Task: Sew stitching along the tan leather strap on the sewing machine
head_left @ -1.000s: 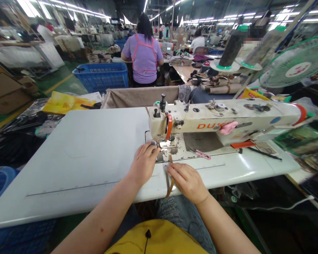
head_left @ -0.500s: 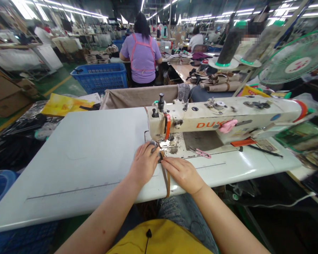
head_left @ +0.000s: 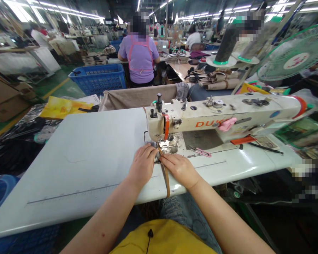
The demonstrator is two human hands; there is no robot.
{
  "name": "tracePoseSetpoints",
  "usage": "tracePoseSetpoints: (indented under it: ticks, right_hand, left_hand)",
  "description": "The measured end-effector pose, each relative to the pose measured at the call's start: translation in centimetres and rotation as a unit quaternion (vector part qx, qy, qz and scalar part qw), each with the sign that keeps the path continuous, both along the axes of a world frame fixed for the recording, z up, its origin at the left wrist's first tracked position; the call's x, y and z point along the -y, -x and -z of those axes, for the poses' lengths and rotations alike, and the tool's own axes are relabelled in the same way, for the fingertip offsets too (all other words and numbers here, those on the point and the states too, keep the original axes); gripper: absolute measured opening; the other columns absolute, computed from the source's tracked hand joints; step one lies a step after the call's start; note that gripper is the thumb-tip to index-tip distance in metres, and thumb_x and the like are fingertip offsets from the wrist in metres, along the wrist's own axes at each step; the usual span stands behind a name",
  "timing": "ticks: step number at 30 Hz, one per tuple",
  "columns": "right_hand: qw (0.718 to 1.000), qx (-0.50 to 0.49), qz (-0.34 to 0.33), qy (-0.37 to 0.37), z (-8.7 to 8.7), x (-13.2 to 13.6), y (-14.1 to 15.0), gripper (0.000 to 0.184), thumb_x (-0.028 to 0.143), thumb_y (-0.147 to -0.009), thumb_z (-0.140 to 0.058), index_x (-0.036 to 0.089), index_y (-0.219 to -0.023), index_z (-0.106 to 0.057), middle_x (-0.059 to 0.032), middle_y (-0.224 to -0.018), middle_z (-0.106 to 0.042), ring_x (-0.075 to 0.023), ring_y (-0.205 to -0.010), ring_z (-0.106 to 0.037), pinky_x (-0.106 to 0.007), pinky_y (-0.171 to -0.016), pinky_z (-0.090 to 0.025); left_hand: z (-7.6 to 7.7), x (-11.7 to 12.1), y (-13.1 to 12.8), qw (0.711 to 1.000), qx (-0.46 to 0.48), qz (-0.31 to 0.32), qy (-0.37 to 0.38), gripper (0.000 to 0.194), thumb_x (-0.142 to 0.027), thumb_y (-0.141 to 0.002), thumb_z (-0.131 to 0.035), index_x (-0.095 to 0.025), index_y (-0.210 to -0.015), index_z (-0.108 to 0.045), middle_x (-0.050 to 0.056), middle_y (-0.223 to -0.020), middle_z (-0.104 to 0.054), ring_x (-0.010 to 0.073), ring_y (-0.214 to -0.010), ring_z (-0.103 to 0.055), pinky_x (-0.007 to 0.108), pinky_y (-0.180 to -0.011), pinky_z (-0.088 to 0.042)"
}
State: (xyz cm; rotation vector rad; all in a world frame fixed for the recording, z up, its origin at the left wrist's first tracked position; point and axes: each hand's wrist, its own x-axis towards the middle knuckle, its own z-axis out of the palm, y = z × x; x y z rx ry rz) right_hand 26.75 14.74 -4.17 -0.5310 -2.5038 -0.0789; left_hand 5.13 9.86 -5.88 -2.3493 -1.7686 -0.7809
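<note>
The right hand (head_left: pixel 178 171) lies with fingers together on the brown strap (head_left: pixel 165 179) at the sewing machine (head_left: pixel 222 113) foot, left hand (head_left: pixel 142 166) close beside it, grip unclear — this seems the feeding step, calling for straight guiding.

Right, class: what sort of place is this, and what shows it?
Likely a factory sewing floor: an industrial sewing machine, thread cones on a stand, and a blue plastic crate.

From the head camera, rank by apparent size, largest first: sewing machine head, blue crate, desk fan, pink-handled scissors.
1. Sewing machine head
2. Blue crate and desk fan: too alike to rank, and distance from the camera muddies it
3. Pink-handled scissors
</note>
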Motion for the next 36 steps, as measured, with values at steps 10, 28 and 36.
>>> tracePoseSetpoints:
  ticks: [10, 28, 36]
  right_hand:
    - [1.000, -0.001, 0.004, 0.010, 0.33, -0.08, 0.19, 0.029, 0.016, -0.101, -0.064, 0.013, -0.129, -0.071, -0.0153, -0.127, -0.074, -0.0241, -0.111, -0.072, -0.040, -0.095, -0.062]
    - [1.000, -0.018, 0.011, 0.004, 0.34, -0.33, 0.62, 0.023, 0.015, -0.103, -0.061, 0.014, -0.122, -0.073, -0.0116, -0.122, -0.077, -0.0234, -0.114, -0.072, -0.038, -0.099, -0.061]
    - [1.000, -0.013, 0.013, 0.021, 0.53, -0.45, 0.71, 0.024, 0.017, -0.102, -0.063, 0.014, -0.124, -0.073, -0.0117, -0.124, -0.076, -0.0241, -0.116, -0.072, -0.040, -0.102, -0.061]
  left_hand:
    - [-0.64, 0.28, -0.41, 0.998, -0.046, 0.022, 0.022, 0.042, -0.013, -0.104, -0.047, -0.020, -0.143, -0.062, 0.007, -0.143, -0.067, 0.0316, -0.145, -0.047, 0.054, -0.122, -0.036]
    - [-0.61, 0.24, -0.48, 0.998, -0.046, 0.010, 0.034, 0.046, -0.011, -0.102, -0.045, -0.021, -0.145, -0.060, 0.006, -0.148, -0.064, 0.0318, -0.146, -0.046, 0.055, -0.122, -0.033]
    - [-0.55, 0.08, -0.47, 0.997, -0.064, 0.006, 0.029, 0.046, -0.011, -0.102, -0.045, -0.018, -0.145, -0.059, 0.007, -0.147, -0.064, 0.0315, -0.146, -0.045, 0.053, -0.122, -0.034]
